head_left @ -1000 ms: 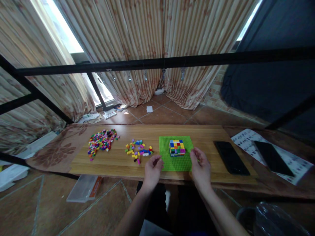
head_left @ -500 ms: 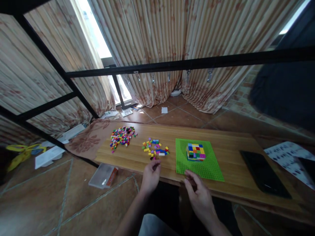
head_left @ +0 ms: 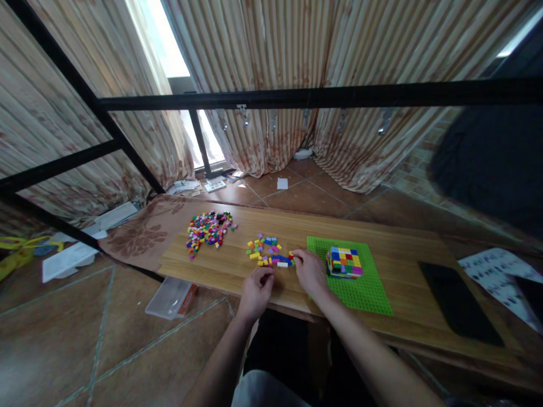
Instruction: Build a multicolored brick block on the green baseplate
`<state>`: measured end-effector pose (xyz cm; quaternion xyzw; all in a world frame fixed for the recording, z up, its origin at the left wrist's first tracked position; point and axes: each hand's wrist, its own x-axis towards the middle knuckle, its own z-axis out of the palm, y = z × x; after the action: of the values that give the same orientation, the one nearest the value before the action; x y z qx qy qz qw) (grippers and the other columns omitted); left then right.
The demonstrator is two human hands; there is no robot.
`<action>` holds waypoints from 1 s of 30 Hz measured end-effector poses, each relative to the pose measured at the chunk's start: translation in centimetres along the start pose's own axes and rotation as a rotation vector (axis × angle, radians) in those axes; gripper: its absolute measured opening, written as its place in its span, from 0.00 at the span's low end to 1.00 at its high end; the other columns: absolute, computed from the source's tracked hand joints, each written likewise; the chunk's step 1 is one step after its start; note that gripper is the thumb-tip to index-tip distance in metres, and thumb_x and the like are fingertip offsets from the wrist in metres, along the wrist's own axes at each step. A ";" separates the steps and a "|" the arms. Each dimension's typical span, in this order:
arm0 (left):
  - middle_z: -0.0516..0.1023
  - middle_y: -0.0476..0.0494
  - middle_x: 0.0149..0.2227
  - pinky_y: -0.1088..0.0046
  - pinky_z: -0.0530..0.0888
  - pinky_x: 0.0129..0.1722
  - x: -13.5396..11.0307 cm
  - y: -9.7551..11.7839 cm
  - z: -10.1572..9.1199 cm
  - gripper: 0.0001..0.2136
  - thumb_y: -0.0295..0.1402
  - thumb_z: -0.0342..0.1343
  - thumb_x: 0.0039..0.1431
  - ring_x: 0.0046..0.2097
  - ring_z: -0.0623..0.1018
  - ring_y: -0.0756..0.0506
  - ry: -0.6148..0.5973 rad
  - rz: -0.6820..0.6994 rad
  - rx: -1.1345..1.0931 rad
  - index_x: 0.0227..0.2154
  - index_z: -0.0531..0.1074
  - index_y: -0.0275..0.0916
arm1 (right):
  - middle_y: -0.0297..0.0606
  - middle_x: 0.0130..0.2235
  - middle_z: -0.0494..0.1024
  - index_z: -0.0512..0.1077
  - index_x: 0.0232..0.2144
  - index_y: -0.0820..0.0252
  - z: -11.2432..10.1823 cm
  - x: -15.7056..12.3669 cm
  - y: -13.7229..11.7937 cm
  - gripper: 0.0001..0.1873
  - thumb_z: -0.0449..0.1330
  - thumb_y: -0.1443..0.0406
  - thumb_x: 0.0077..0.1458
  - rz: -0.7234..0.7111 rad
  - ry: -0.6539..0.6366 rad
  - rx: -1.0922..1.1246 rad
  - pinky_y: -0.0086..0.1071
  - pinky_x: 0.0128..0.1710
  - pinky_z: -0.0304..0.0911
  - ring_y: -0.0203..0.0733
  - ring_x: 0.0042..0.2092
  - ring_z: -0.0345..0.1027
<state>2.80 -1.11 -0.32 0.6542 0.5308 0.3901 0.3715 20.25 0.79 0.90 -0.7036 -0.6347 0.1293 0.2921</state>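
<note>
A green baseplate (head_left: 365, 288) lies on the wooden board (head_left: 220, 265) with a small multicoloured brick block (head_left: 344, 263) built on it. Left of the plate is a small scatter of loose bricks (head_left: 268, 252), and further left a bigger heap of bricks (head_left: 206, 230). My right hand (head_left: 310, 271) reaches into the right end of the small scatter, fingertips pinched at a red brick there. My left hand (head_left: 255, 291) rests curled at the board's near edge, just below the scatter; what its fingers hold is hidden.
A black phone (head_left: 453, 302) lies on the board at the right, printed paper (head_left: 494, 265) beyond it. A black metal frame (head_left: 297, 97) crosses in front. On the tiled floor lie a clear plastic box (head_left: 169, 298) and papers (head_left: 72, 257); curtains hang behind.
My right hand moved left from the baseplate's near edge to the small scatter of bricks. The left hand stayed near the board's edge. The view swung left and down.
</note>
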 end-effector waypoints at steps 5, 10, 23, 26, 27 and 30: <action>0.79 0.45 0.37 0.69 0.73 0.43 0.2 -0.5 -0.1 0.08 0.33 0.54 0.55 0.40 0.77 0.46 -0.008 0.009 -0.001 0.35 0.77 0.41 | 0.39 0.39 0.77 0.75 0.43 0.53 0.1 -0.1 -0.8 0.14 0.51 0.67 0.59 -0.021 -0.081 -0.099 0.34 0.43 0.58 0.44 0.43 0.69; 0.78 0.44 0.37 0.69 0.73 0.43 0.3 0.0 -0.1 0.08 0.34 0.53 0.56 0.40 0.77 0.45 -0.016 0.019 0.022 0.34 0.77 0.41 | 0.37 0.40 0.75 0.74 0.42 0.50 0.2 0.1 -1.8 0.13 0.51 0.65 0.61 -0.037 -0.147 -0.202 0.34 0.44 0.56 0.43 0.45 0.67; 0.79 0.44 0.38 0.66 0.72 0.46 0.2 0.3 -0.3 0.09 0.36 0.54 0.55 0.42 0.77 0.44 -0.010 0.003 0.018 0.35 0.77 0.41 | 0.45 0.42 0.76 0.69 0.41 0.62 0.2 1.2 -2.8 0.12 0.47 0.72 0.60 -0.070 -0.168 -0.310 0.35 0.42 0.59 0.46 0.44 0.69; 0.79 0.43 0.39 0.65 0.72 0.47 0.3 0.2 -0.2 0.10 0.37 0.54 0.54 0.43 0.77 0.43 -0.012 -0.015 0.002 0.35 0.76 0.40 | 0.48 0.41 0.77 0.69 0.40 0.63 0.1 1.4 -3.0 0.13 0.46 0.74 0.59 -0.066 -0.157 -0.295 0.36 0.42 0.60 0.47 0.43 0.70; 0.79 0.43 0.39 0.65 0.71 0.48 0.3 0.1 -0.2 0.11 0.37 0.54 0.54 0.43 0.77 0.43 -0.013 -0.022 -0.004 0.36 0.76 0.40 | 0.48 0.40 0.77 0.69 0.40 0.64 0.0 1.4 -3.0 0.13 0.47 0.74 0.58 -0.066 -0.152 -0.285 0.36 0.42 0.60 0.47 0.43 0.70; 0.79 0.42 0.39 0.64 0.71 0.48 0.5 -0.4 0.0 0.11 0.38 0.55 0.53 0.43 0.77 0.42 -0.010 -0.040 -0.030 0.35 0.76 0.38 | 0.47 0.40 0.77 0.70 0.40 0.63 -0.7 0.8 -3.1 0.13 0.48 0.74 0.57 -0.072 -0.124 -0.238 0.36 0.43 0.61 0.46 0.43 0.70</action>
<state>2.72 -0.59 -0.63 0.6396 0.5361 0.3873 0.3919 18.19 1.47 3.42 -0.7007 -0.6874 0.0857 0.1711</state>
